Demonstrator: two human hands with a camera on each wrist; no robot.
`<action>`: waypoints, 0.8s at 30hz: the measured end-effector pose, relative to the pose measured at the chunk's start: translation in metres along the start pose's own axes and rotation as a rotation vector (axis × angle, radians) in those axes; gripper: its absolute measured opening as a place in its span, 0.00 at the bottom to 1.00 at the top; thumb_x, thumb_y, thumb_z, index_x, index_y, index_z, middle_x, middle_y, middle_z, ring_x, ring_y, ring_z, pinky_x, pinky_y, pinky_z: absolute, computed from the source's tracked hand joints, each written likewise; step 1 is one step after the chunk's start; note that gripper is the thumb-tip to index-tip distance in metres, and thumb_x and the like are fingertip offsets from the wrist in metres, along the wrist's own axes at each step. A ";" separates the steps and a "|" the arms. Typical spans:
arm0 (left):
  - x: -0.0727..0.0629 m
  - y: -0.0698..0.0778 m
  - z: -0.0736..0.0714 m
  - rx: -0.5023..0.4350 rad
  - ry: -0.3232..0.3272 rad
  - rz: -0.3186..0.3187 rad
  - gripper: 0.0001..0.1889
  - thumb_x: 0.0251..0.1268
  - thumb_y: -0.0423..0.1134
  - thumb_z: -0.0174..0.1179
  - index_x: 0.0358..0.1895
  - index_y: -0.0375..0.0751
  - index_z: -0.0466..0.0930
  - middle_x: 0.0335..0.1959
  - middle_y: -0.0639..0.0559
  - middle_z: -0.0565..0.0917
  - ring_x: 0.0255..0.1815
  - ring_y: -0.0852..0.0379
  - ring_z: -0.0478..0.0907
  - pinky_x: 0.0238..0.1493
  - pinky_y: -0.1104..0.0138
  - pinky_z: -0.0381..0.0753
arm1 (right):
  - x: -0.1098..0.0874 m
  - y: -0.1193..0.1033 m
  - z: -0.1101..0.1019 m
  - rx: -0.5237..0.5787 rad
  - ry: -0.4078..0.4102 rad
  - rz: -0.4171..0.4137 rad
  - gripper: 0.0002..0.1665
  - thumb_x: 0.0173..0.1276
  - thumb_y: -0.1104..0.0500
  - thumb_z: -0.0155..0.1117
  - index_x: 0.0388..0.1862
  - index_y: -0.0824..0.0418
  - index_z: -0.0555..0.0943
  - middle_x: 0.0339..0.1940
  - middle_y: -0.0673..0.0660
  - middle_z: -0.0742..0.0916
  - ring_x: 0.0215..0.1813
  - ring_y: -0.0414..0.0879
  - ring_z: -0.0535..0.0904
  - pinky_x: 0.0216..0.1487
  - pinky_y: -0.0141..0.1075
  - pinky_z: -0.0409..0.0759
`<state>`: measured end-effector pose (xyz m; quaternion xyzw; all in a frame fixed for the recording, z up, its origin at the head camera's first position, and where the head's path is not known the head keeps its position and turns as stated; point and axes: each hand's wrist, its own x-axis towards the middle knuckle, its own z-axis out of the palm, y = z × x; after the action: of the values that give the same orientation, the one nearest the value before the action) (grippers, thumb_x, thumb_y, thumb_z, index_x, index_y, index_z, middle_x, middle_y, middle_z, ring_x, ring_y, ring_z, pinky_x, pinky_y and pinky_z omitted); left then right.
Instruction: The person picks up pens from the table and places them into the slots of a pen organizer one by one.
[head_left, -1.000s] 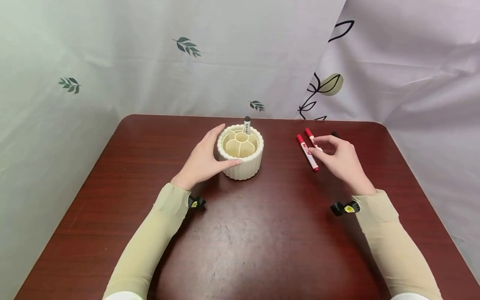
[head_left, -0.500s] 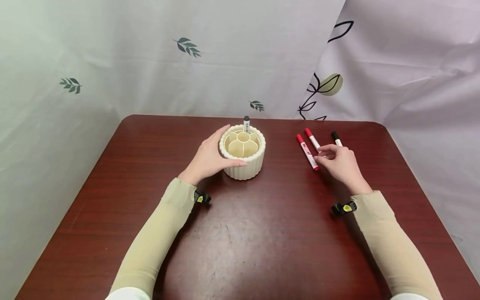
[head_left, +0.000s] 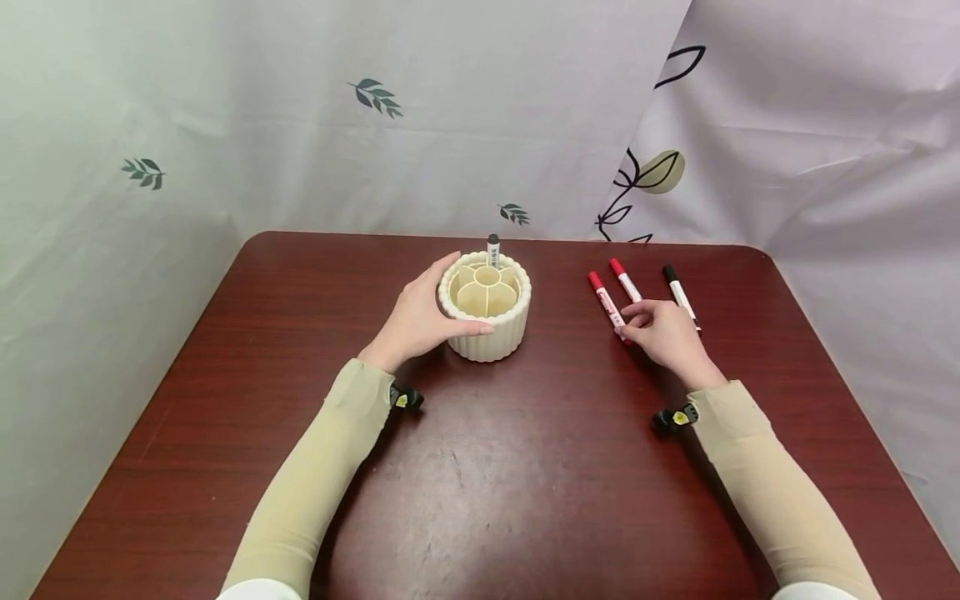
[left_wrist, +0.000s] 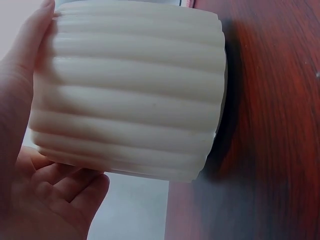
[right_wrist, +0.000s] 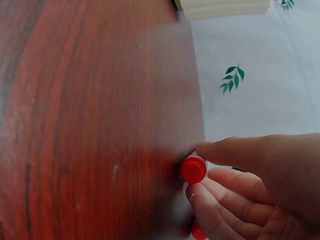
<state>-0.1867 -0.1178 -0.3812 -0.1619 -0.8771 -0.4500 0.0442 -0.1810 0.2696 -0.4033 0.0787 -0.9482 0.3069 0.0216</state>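
Observation:
My left hand (head_left: 411, 321) grips the near left side of a cream fluted pen holder (head_left: 495, 342), thumb along the front and fingers round the back. The holder stands upright, with petal-shaped compartments and a round one in the centre. One black-capped marker (head_left: 492, 250) is upright in a rear compartment. To the right, my right hand (head_left: 667, 337) pinches the near end of a red-capped marker (head_left: 605, 298) between thumb and fingers. In the right wrist view its red end (right_wrist: 193, 170) shows between the fingertips. The rest of that marker is hidden there.
A second red-capped marker (head_left: 626, 281) lies just right of the pinched one, partly behind my right hand. Further right lies a black-capped marker (head_left: 680, 293). A pale curtain with leaf prints (head_left: 300, 125) hangs behind the dark red wooden table (head_left: 480, 467).
My right hand has moved left and toward me, from above the markers onto the left red marker, which has shifted slightly left. The pen holder was nudged a little right in my left hand.

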 end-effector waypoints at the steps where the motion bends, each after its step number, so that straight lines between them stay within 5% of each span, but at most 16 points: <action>1: 0.000 0.000 0.000 -0.001 -0.001 -0.001 0.63 0.33 0.68 0.81 0.79 0.52 0.61 0.71 0.59 0.72 0.66 0.59 0.70 0.66 0.59 0.69 | 0.000 0.000 0.000 -0.005 -0.005 0.004 0.15 0.62 0.63 0.75 0.46 0.69 0.86 0.26 0.53 0.88 0.28 0.44 0.80 0.33 0.37 0.72; 11: 0.000 -0.002 0.000 -0.001 0.005 0.005 0.63 0.33 0.68 0.82 0.79 0.52 0.62 0.71 0.58 0.72 0.67 0.59 0.70 0.66 0.59 0.69 | 0.001 -0.002 0.003 -0.022 -0.004 0.005 0.14 0.62 0.62 0.73 0.44 0.69 0.87 0.24 0.52 0.86 0.28 0.46 0.77 0.32 0.39 0.72; 16: 0.000 -0.003 0.001 -0.009 0.008 0.008 0.63 0.34 0.67 0.82 0.79 0.53 0.61 0.71 0.59 0.71 0.68 0.59 0.69 0.67 0.58 0.68 | 0.001 -0.004 0.000 -0.009 0.077 0.016 0.13 0.61 0.62 0.70 0.44 0.67 0.88 0.26 0.55 0.87 0.29 0.46 0.81 0.33 0.39 0.73; 24: -0.001 -0.003 0.002 -0.021 0.014 0.007 0.63 0.33 0.68 0.81 0.79 0.54 0.61 0.70 0.59 0.72 0.67 0.58 0.69 0.66 0.56 0.69 | -0.001 -0.020 -0.025 0.108 0.224 0.031 0.14 0.66 0.60 0.70 0.49 0.65 0.88 0.33 0.59 0.88 0.30 0.38 0.81 0.30 0.24 0.74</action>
<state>-0.1865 -0.1183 -0.3849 -0.1623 -0.8713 -0.4604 0.0504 -0.1769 0.2685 -0.3716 0.0303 -0.9231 0.3647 0.1186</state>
